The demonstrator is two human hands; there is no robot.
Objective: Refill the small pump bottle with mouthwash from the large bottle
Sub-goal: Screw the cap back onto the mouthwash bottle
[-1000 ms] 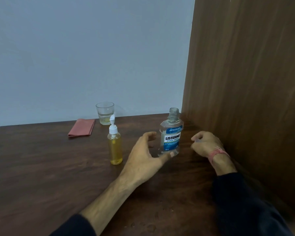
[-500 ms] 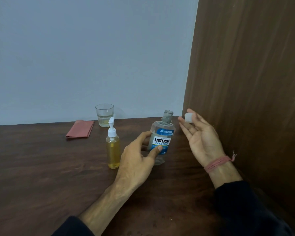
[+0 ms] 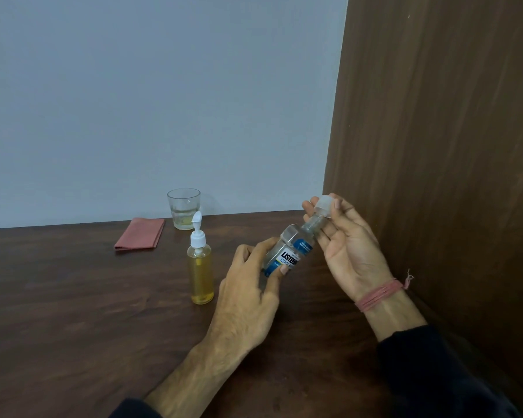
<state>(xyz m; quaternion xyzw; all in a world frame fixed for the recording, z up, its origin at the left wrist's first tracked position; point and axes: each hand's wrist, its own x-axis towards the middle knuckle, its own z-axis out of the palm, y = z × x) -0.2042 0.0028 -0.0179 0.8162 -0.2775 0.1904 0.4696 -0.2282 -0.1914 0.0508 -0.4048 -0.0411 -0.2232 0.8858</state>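
Our left hand (image 3: pixel 251 285) grips the tilted mouthwash bottle (image 3: pixel 290 251) while our right hand (image 3: pixel 344 245) pinches its cap (image 3: pixel 324 205) at the neck.

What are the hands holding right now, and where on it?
Left hand grips the mouthwash bottle by its body; right hand holds the cap at its neck.
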